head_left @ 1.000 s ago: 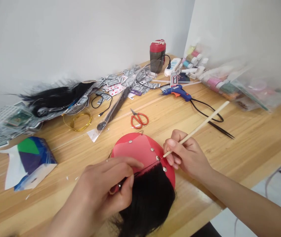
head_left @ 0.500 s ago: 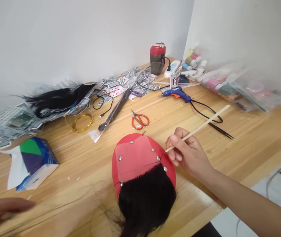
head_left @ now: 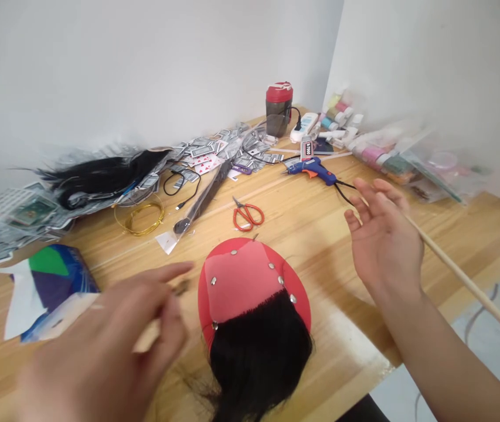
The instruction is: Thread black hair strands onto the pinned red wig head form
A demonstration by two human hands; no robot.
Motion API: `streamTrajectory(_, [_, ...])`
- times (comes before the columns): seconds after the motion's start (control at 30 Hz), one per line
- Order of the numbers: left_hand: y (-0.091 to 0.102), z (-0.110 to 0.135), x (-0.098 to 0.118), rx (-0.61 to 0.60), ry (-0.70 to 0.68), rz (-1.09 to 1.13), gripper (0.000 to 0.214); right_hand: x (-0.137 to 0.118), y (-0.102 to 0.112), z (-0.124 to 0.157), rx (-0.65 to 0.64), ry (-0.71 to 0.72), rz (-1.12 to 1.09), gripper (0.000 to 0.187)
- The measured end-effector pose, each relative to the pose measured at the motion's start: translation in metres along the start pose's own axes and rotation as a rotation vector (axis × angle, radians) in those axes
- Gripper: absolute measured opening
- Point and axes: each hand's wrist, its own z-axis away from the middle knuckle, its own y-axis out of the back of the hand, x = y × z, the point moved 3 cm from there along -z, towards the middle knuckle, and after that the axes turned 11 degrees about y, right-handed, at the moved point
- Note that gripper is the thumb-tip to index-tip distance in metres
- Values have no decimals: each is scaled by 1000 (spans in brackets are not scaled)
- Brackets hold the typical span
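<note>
A red dome-shaped head form [head_left: 299,275] stands before me, with a pale mesh patch [head_left: 241,278] fixed on it by several silver pins. Black hair [head_left: 261,354] hangs from the mesh's near edge. To the right, my right hand [head_left: 388,234] is raised palm-up, a wooden-handled ventilating needle [head_left: 469,275] held at the thumb, its handle slanting down to the right; the other fingers are spread. My left hand [head_left: 118,340], blurred, is left of the form, thumb and index finger close together. Something small and brownish shows at their tips, too smeared to name.
Red-handled scissors [head_left: 248,215] lie behind the form, and a blue glue gun [head_left: 313,170] farther right. Gold wire [head_left: 144,218], a black hair bundle [head_left: 109,173] and scattered playing cards [head_left: 206,149] lie left and back. A blue packet [head_left: 67,272] sits left; plastic bags [head_left: 390,155] right.
My right hand has lifted away from the mesh to the right, turning over so the needle's handle points down. My left hand has come in from the lower left towards the form.
</note>
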Motion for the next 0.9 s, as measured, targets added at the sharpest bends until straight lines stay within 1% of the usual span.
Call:
streamTrajectory(0.03, [-8,-10,12,23,-45,-89,14,-4,-5,5,-91,45,17,14])
streamTrajectory(0.07, [-16,-18,23,30,-131,-124,17,-9,-11,11,-248,90,48,17])
streamTrajectory(0.1, [-22,-24,32,52,-185,-136,17,-13,-20,18,-443,143,81,17])
streamTrajectory(0.17, [-31,-30,42,61,-245,-146,16,-18,-34,35,-863,212,166,16])
streamTrajectory(0.2, [-34,-31,44,64,-252,-146,16,-20,-38,42,-1015,241,204,17])
streamTrajectory(0.23, [-35,-31,44,63,-255,-143,16,-20,-41,46,-1115,262,238,19])
streamTrajectory(0.27, [-36,-30,44,58,-262,-134,17,-21,-42,48,-1160,284,263,21])
streamTrajectory(0.4, [-40,-27,46,39,-316,-83,17,-21,-42,48,-1143,315,323,31])
streamTrajectory(0.53, [-50,-26,53,51,-397,-58,16,-21,-41,50,-1098,345,369,33])
streamTrajectory(0.63, [-57,-23,57,25,-464,-46,15,-22,-39,51,-1085,458,412,36])
streamTrajectory(0.7, [-59,-21,59,9,-489,-31,16,-23,-38,52,-1100,566,441,36])
streamTrajectory(0.77, [-61,-21,59,-6,-497,-17,18,-25,-38,54,-1125,637,490,33])
streamTrajectory(0.83, [-61,-20,60,-22,-512,-7,18,-30,-37,56,-1139,620,550,29])
streamTrajectory(0.9, [-62,-19,62,-43,-545,-5,19,-36,-35,60,-1156,532,575,27])
